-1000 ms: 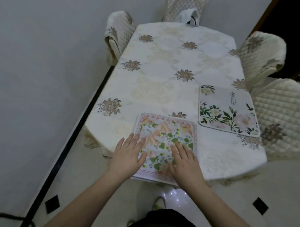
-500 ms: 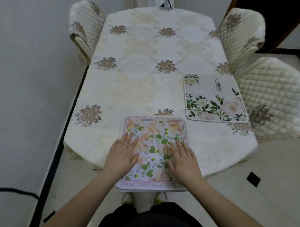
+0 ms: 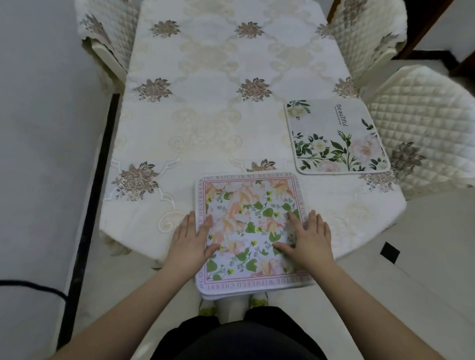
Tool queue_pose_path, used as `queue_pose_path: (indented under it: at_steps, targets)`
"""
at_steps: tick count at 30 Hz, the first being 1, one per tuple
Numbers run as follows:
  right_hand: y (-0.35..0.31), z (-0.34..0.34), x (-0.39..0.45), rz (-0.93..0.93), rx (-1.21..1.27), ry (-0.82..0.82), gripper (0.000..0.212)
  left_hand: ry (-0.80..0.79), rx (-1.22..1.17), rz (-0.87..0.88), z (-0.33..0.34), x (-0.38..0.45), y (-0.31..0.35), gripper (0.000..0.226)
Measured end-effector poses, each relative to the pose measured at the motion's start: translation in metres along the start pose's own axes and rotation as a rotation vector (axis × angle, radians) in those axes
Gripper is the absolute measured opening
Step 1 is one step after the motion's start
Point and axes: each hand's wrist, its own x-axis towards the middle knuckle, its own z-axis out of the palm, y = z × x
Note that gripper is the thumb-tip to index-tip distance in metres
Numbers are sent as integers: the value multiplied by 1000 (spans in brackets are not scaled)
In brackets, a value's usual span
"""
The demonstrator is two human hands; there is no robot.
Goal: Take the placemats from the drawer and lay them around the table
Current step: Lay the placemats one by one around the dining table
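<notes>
Left hand [image 3: 191,239] and right hand [image 3: 308,237] flat, fingers straight, no grip closed, pressing the pink-bordered floral square placemat [image 3: 249,231] overhanging the near edge of the cream embroidered-cloth surface [image 3: 206,111], white rose-print placemat [image 3: 336,137] lying at the right edge.

A pink-bordered floral placemat [image 3: 249,228] lies flat under both hands, its near edge overhanging the table. A white rose-printed placemat [image 3: 336,137] lies flat beyond the right hand.

Soft, even indoor light — no hard shadows or glare near the hands; focus stays sharp there, while wide-angle distortion bows the frame edges — corners dim slightly.
</notes>
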Motion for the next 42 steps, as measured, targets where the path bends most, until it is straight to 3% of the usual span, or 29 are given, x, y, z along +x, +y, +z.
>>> queue_pose_path:
  at_steps: [10,16,24,30,33,38,42]
  targets:
    - [-8,7,-1,-30,37,100,94,48,-65,-56,3,-9,17,89]
    - [-14,8,1,114,219,78,99,113,-145,-84,-1,-11,24,87]
    - [-6,12,-1,102,270,88,97,242,-211,-43,-5,-15,34,71]
    - [-5,7,-6,84,435,216,79,369,-280,94,-17,-20,43,57]
    - [0,-9,-12,25,733,296,65,341,-459,156,-27,-24,50,58]
    - [19,-31,-10,156,1223,93,60,326,-643,57,-31,-23,55,67]
    - [30,-30,1,100,1115,-130,49,235,-784,-218,-36,-18,60,72]
